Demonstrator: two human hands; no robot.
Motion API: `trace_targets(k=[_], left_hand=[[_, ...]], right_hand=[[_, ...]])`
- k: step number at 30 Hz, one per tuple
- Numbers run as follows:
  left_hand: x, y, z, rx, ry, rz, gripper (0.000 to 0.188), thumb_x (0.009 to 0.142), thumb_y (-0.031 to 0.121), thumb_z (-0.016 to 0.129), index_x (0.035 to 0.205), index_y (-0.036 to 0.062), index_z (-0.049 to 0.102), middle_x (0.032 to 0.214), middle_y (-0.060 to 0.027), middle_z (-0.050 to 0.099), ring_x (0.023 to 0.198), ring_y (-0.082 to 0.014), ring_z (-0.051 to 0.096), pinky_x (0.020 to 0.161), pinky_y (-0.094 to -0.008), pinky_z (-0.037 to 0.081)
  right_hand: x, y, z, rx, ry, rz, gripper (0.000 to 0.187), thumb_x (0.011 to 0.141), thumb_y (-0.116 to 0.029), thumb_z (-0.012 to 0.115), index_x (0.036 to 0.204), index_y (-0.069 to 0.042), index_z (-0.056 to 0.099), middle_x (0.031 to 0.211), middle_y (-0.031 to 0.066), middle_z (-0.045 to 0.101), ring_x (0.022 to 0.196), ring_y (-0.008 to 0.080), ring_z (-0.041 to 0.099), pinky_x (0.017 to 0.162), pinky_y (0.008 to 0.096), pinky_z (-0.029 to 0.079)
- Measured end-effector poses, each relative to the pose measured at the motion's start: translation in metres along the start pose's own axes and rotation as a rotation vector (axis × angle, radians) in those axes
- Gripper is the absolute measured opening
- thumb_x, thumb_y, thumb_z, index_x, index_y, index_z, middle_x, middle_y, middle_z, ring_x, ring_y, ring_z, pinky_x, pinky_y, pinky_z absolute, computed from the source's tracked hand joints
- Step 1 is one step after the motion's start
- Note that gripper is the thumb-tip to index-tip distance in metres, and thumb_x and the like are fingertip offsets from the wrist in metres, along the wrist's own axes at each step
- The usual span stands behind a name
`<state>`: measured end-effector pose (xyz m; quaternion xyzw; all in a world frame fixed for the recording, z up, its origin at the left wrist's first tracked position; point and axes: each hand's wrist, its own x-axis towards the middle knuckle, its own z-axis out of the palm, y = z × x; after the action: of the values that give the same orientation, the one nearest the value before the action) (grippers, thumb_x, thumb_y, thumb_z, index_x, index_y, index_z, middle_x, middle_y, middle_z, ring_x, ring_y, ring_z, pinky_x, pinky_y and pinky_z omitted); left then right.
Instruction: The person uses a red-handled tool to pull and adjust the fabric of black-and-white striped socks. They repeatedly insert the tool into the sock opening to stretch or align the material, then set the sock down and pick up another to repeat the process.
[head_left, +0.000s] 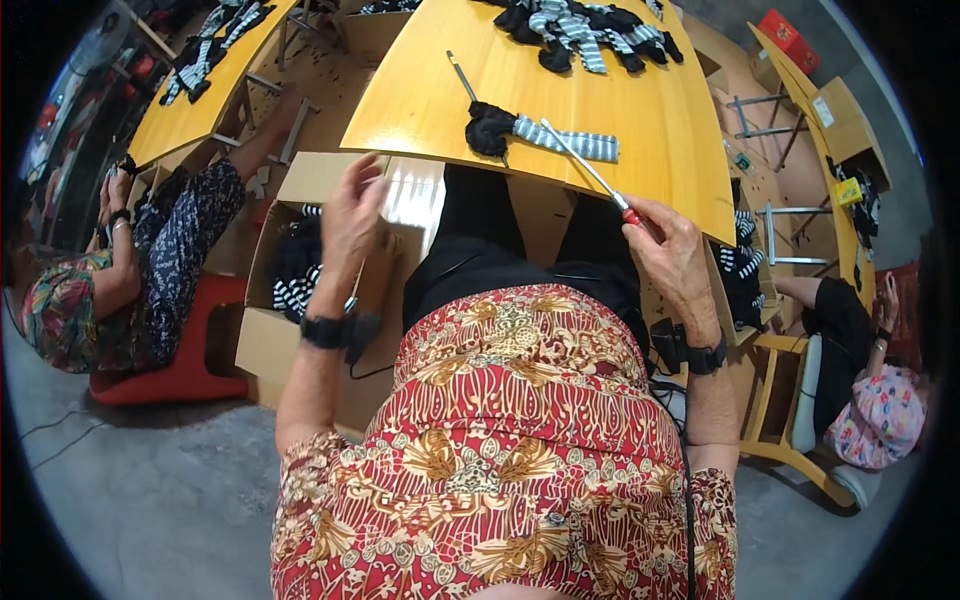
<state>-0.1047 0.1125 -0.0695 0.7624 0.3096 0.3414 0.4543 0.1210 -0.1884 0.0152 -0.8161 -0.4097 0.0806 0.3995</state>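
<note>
Nearest is a shirt (520,430) of soft printed cloth, red with cream and ochre motifs, above smooth black trousers (465,235). The left hand (355,215) is raised beside an open box (270,335) of plain brown cardboard, its fingers released and loosely bent, slightly blurred. Inside the box lie crumpled black and striped knits (295,265).

The right hand (665,250), at the table's near edge, has its fingers closed around the rounded red handle of a slim, straight metal rod (585,160). The shaft slants across a knit piece (565,140), though whether it touches the cloth is hard to tell from above. That piece lies near the front edge of the glossy yellow, wood-grained table (420,100): a flat grey-and-white striped band joined to a bunched, fuzzy black end. A second thin rod (460,75), dark with a yellowish tip, meets the black bunch.

Farther back on the table, a heap of similar knits (575,30) lies tangled, limp striped strips over black folds.
</note>
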Motion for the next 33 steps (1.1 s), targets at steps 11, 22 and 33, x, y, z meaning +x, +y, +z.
trace_targets(k=[11, 22, 33], left_hand=[[0.046, 0.044, 0.076, 0.449, -0.238, 0.587, 0.035, 0.076, 0.008, 0.07, 0.111, 0.0106, 0.064, 0.115, -0.0138, 0.06, 0.106, -0.0294, 0.059, 0.09, -0.0379, 0.047], [0.058, 0.056, 0.081, 0.217, -0.193, 0.443, 0.015, 0.083, 0.007, 0.065, 0.098, 0.0036, 0.063, 0.101, -0.0124, 0.066, 0.084, -0.0264, 0.066, 0.073, -0.0348, 0.053], [0.073, 0.039, 0.092, 0.053, -0.218, 0.288, 0.022, 0.081, -0.004, 0.058, 0.099, 0.0035, 0.067, 0.088, -0.0046, 0.063, 0.074, -0.0117, 0.06, 0.069, -0.0261, 0.051]], right_hand=[[0.015, 0.058, -0.011, -0.142, 0.198, -0.004, 0.026, 0.085, -0.009, 0.06, 0.108, 0.0, 0.065, 0.092, 0.0151, 0.065, 0.082, 0.0195, 0.065, 0.074, 0.0286, 0.05], [0.065, 0.072, 0.004, -0.265, 0.274, -0.365, 0.031, 0.077, -0.002, 0.058, 0.108, -0.002, 0.064, 0.091, 0.0165, 0.06, 0.081, 0.0291, 0.06, 0.074, 0.035, 0.051], [0.106, 0.077, 0.028, -0.087, 0.286, -0.181, 0.026, 0.083, -0.013, 0.065, 0.106, -0.003, 0.065, 0.094, 0.015, 0.061, 0.082, 0.0254, 0.064, 0.07, 0.0354, 0.054]])
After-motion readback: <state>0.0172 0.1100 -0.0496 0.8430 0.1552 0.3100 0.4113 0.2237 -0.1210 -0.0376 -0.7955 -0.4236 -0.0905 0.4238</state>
